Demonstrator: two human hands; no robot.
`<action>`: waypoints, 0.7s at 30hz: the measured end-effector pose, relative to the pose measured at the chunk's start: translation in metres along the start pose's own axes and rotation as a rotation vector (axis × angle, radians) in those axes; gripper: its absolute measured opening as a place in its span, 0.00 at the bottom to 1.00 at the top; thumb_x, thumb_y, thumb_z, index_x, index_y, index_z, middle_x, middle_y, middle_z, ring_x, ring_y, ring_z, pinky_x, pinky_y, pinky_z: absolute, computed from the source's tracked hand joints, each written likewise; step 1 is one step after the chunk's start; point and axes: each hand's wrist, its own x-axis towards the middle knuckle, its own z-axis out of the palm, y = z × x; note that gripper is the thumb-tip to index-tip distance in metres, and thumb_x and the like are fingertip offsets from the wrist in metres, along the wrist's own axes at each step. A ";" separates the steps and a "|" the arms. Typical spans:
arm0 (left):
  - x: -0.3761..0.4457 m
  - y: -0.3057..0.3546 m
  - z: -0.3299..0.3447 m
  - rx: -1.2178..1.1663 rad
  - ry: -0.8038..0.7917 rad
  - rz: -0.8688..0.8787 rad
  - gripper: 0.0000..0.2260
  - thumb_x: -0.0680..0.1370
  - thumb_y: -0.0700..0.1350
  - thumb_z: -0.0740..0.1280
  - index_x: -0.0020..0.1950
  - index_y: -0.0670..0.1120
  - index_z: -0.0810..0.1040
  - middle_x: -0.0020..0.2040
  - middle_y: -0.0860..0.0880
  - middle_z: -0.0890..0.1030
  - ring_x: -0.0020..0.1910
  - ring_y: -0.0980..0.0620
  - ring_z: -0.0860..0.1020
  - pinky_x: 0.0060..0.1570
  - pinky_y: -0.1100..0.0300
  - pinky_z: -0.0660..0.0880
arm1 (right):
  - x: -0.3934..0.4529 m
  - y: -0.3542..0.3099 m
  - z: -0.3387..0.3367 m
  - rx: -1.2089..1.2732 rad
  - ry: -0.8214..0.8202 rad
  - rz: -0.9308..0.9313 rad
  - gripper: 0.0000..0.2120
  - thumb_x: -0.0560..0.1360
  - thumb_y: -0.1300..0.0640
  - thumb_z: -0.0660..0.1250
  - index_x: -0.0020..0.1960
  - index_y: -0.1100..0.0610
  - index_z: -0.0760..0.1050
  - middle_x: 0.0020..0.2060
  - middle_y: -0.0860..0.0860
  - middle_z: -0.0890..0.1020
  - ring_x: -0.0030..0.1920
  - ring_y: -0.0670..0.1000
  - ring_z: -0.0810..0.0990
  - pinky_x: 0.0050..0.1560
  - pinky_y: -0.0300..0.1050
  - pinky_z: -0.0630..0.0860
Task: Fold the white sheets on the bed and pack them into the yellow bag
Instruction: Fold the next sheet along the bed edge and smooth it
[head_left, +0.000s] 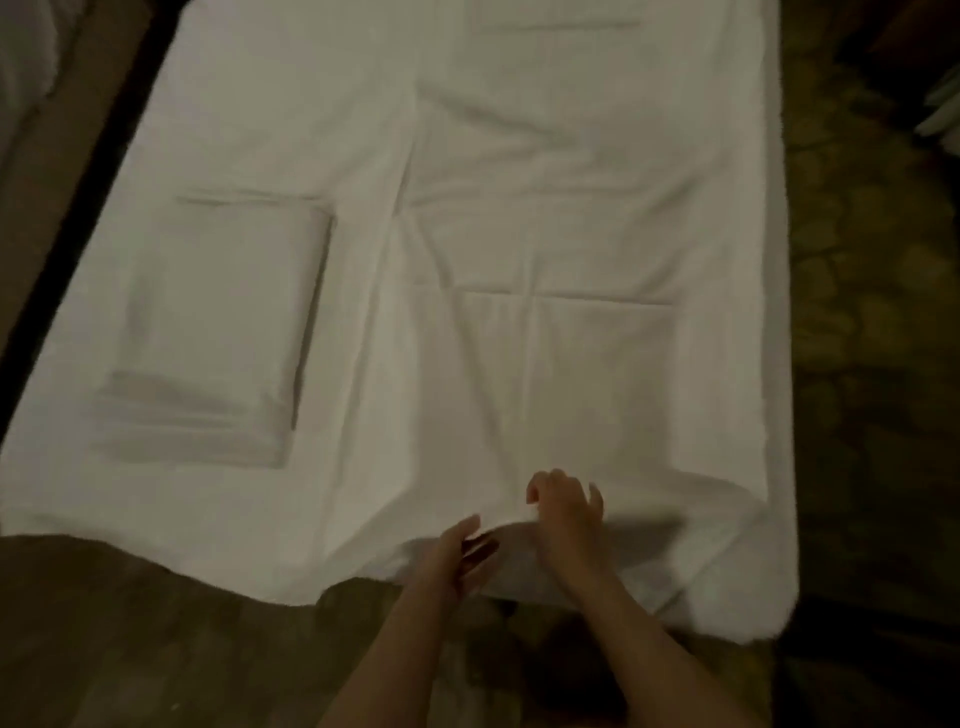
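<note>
Hands: both worked at the near edge of the bed, close together, forearms bare and reaching in from the bottom of the view.
Left hand (462, 553): was turned on its side, fingers straight and loosely spread, holding nothing; it hovered just beside a raised fold of cloth, and whether it touched that fold could not be told through the blur.
Right hand (569, 506): lay palm down over the same fold, fingers relaxed and slightly bent, gripping nothing that could be made out.
Spread sheet (571, 260): white, creased, laid open across the right part of the bed, its near hem bunched into a ridge directly under and between the 2 hands.
Folded sheet (218, 322): white, a flat rectangle of several layers, rested well to the left of the hands and apart from the spread one.
Bed (291, 130): white-covered, ran away from the viewer; a dark frame edge (104, 140) bordered its left side.
Floor (130, 639): dark wood lay near left, patterned carpet (872, 364) along the right.
Writing: none could be read.
</note>
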 end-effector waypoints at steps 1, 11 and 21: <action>0.002 0.002 -0.002 0.028 -0.022 -0.005 0.04 0.77 0.39 0.67 0.47 0.39 0.75 0.41 0.42 0.80 0.27 0.51 0.82 0.25 0.60 0.78 | -0.003 -0.004 0.006 0.044 0.128 -0.003 0.13 0.68 0.66 0.58 0.45 0.51 0.73 0.43 0.48 0.75 0.45 0.54 0.77 0.56 0.48 0.63; 0.011 -0.013 -0.030 0.187 -0.083 0.036 0.12 0.79 0.42 0.65 0.37 0.37 0.77 0.26 0.44 0.80 0.22 0.50 0.78 0.20 0.65 0.72 | -0.080 -0.040 0.052 1.466 -0.209 0.872 0.16 0.75 0.43 0.65 0.46 0.56 0.78 0.40 0.53 0.83 0.43 0.53 0.80 0.41 0.43 0.75; 0.017 -0.111 -0.057 0.360 -0.003 0.190 0.10 0.79 0.46 0.66 0.42 0.40 0.77 0.23 0.49 0.75 0.20 0.56 0.71 0.22 0.65 0.64 | -0.075 0.042 0.034 1.920 0.396 1.156 0.13 0.79 0.48 0.64 0.59 0.54 0.74 0.50 0.52 0.79 0.46 0.51 0.77 0.37 0.42 0.75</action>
